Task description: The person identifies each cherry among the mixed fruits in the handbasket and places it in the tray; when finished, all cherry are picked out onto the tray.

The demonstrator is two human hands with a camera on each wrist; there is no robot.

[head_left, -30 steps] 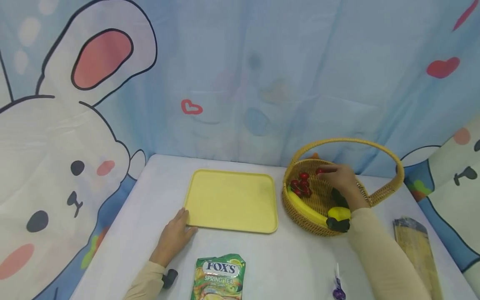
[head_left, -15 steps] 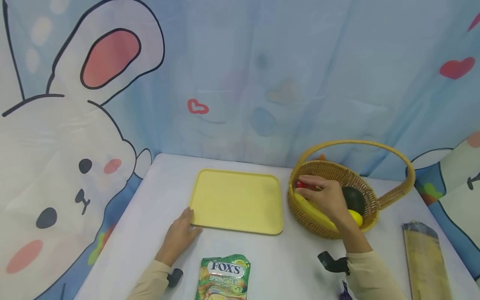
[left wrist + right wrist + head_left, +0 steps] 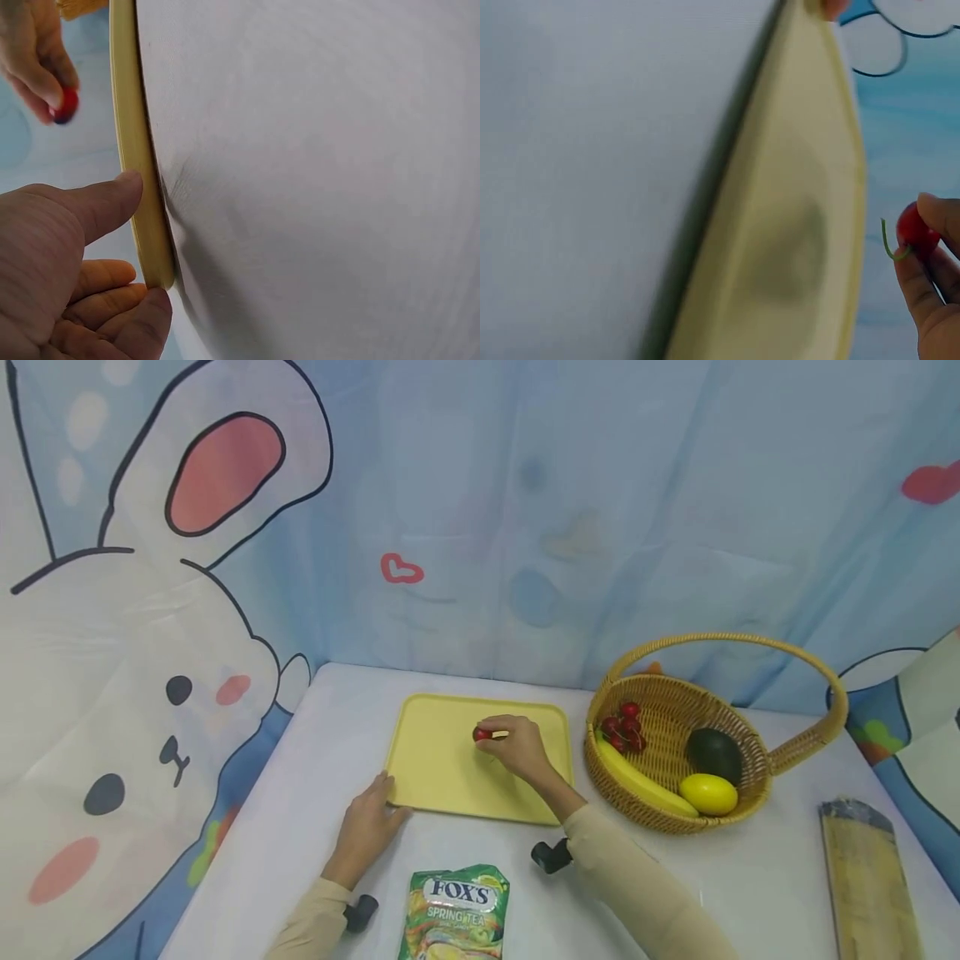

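pinching red cherry [image 3: 481, 735] in right hand [image 3: 522, 748], above yellow tray [image 3: 431, 768]
lifted clear of tray, roundish, no long axis, with green stem [image 3: 886, 238] loose. beyond and right of left hand [image 3: 367, 828], at tray's near left corner with unclenched fingers touching the rim. compared with half a second ago: out of wicker basket [image 3: 611, 789], leftward to over tray's middle.

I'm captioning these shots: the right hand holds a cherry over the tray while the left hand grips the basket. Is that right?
Not the basket: the left hand grips the tray, as the left wrist view shows. The right hand holds a cherry over the tray.
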